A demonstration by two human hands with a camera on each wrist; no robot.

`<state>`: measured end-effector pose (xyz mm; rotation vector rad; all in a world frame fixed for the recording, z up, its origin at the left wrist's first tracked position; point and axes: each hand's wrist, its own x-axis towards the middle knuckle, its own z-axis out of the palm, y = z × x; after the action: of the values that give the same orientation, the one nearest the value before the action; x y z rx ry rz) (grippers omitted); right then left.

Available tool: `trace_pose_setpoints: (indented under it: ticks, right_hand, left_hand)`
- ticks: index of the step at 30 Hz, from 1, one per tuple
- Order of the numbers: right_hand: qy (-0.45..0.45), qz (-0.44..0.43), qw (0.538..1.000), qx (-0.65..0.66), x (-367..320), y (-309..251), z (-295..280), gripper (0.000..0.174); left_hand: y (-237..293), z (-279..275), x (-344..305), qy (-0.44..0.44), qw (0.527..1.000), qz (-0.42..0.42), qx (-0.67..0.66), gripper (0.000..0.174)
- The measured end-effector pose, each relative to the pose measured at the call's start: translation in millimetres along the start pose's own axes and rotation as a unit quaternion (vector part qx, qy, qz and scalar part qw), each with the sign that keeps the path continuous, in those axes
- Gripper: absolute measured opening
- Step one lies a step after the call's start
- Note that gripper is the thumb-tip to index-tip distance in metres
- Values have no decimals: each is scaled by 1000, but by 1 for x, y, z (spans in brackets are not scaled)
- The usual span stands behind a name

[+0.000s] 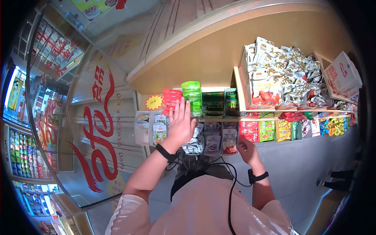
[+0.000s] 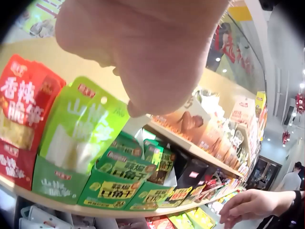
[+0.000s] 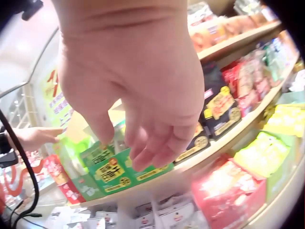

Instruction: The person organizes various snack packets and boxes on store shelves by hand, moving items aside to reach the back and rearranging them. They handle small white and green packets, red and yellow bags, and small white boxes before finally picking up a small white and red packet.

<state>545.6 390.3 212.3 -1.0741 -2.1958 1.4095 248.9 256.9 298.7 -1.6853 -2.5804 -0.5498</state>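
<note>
In the head view my left hand [image 1: 181, 124] is raised with straight fingers over the front of the red packets [image 1: 170, 98] and green packets [image 1: 191, 94]. Whether it touches them I cannot tell. The left wrist view has the hand [image 2: 143, 52] above the green bag [image 2: 82, 128], beside a red bag [image 2: 23, 107]. My right hand [image 1: 250, 153] hangs at the shelf's front, right of the grey-white pouches [image 1: 229, 141]. Its fingers bend loosely and hold nothing; in the right wrist view this hand [image 3: 138, 86] is before green boxes [image 3: 110, 174].
White snack packets [image 1: 270, 74] fill a raised bin at the right, with a tilted carton [image 1: 341, 76] beside it. Red packs [image 1: 248, 131] and yellow packs [image 1: 283, 131] line the lower row. A glass panel [image 1: 90, 129] stands left. A black cable [image 1: 234, 188] hangs before my body.
</note>
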Motion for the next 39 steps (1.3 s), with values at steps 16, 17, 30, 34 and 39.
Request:
trace_pose_setpoints:
  ticks: [16,17,30,34,39]
  right_hand:
    - [158,225,959,69,-126,81,-40,17]
    - [165,209,961,71,-126,90,-39,17]
    - [163,222,960,55,-136,74,-41,16]
    - [175,234,955,44,-142,76,-41,16]
    - [149,232,961,33,-134,63,-39,18]
  left_hand:
    - [-26,23,46,-13,995,4,95,78]
    - [-31,23,51,-14,993,0,115,87]
    - [-40,37,74,-64,987,-75,129,102]
    - [-38,38,75,-81,984,-86,131,102]
    - [-31,33,74,-111,970,-69,205,106]
